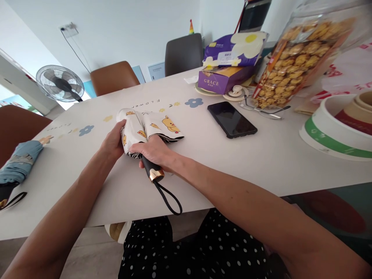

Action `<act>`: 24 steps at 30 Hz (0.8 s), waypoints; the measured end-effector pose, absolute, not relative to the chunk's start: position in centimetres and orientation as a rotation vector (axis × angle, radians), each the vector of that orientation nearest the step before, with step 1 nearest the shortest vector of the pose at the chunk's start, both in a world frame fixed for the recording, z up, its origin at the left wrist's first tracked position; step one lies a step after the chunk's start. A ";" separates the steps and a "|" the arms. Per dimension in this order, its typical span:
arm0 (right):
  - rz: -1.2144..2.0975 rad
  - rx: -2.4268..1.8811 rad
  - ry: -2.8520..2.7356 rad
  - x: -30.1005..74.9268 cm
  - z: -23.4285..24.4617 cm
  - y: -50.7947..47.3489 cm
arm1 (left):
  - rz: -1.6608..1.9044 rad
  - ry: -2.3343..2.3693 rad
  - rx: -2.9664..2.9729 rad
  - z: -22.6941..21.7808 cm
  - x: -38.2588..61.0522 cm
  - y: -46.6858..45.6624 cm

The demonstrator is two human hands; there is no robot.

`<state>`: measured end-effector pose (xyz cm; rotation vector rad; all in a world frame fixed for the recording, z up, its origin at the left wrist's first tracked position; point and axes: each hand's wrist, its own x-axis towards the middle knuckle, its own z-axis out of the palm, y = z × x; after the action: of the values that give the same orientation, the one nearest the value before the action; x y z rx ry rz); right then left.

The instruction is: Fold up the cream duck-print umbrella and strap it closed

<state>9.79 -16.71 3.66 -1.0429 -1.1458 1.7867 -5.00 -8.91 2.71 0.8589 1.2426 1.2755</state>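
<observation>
A folded white umbrella (136, 126) with yellow duck prints lies across the table in front of me, its canopy loose and one flap spread to the right. Its black handle (149, 167) has a gold band and a black wrist loop and points toward me. My right hand (155, 151) is wrapped round the top of the handle and the canopy's lower edge. Against the canopy's left side my left hand (114, 139) is curled, gripping the fabric; its fingertips are partly hidden behind it.
Right of the umbrella lies a black phone (231, 119), with eyeglasses (266, 110), a purple box (223, 79), a snack jar (302, 62) and paper bowls (337, 130) beyond. A folded blue umbrella (21, 161) rests at the left edge. Chairs and a fan (61, 83) stand behind the table.
</observation>
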 end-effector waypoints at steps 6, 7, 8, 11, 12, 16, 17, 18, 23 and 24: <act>1.799 -1.050 -1.157 9.8 3.8 -16.8 | 1.147 1.234 0.860 2.8 -5.1 -8.8; 1.803 -1.048 -1.153 9.8 3.8 -16.9 | 1.137 1.233 0.876 2.7 -5.2 -8.7; 1.807 -1.044 -1.149 9.8 3.8 -16.9 | 1.128 1.230 0.893 2.7 -5.2 -8.7; 1.812 -1.039 -1.134 9.8 3.9 -16.9 | 1.102 1.218 0.952 2.6 -5.3 -8.6; 1.812 -1.035 -1.133 9.8 3.9 -16.9 | 1.095 1.217 0.966 2.5 -5.3 -8.6; 1.807 -1.036 -1.143 9.8 3.9 -16.8 | 1.092 1.221 0.984 2.4 -5.3 -8.5; 1.805 -1.039 -1.147 9.8 3.8 -16.8 | 1.097 1.225 0.983 2.4 -5.3 -8.5; 1.802 -1.041 -1.150 9.7 3.8 -16.8 | 1.103 1.229 0.984 2.4 -5.3 -8.5; 1.792 -1.022 -1.173 9.6 3.7 -16.9 | 1.108 1.210 0.981 2.5 -5.2 -8.6; 1.791 -1.020 -1.180 9.6 3.7 -16.9 | 1.105 1.204 0.975 2.6 -5.2 -8.7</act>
<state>9.55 -16.92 3.65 -1.0200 -1.1800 1.7909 -5.19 -8.69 2.59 0.9749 1.2042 1.1053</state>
